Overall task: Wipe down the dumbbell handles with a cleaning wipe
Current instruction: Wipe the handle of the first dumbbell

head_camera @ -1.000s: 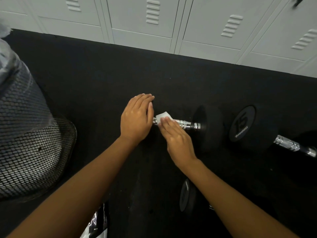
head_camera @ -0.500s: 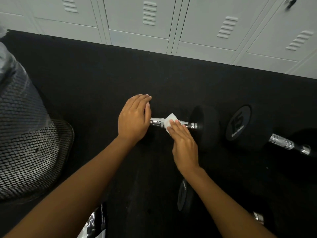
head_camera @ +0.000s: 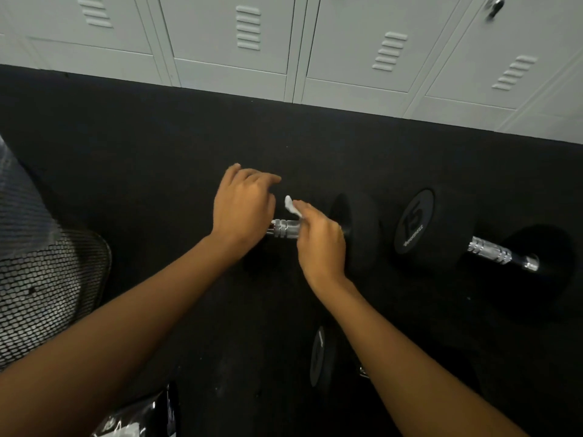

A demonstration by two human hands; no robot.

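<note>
At the near edge, a glossy black packet (head_camera: 138, 417) lies on the black floor (head_camera: 157, 137). Just beyond it, a dumbbell end (head_camera: 320, 357) shows beside the right forearm. A mesh bin (head_camera: 41, 294) stands at the left.

In the middle, a dumbbell (head_camera: 359, 228) lies on the floor, running left to right. The left hand (head_camera: 243, 209) rests over its left end, fingers loose and spread, gripping nothing. The right hand (head_camera: 321, 244) is curled over the chrome handle (head_camera: 285, 229), pinching a white wipe (head_camera: 291, 208) against it. One corner of the wipe sticks up past the fingertips.

A second dumbbell (head_camera: 435, 228), marked 15, lies just to the right, untouched. Grey lockers (head_camera: 284, 42) line the far side.
</note>
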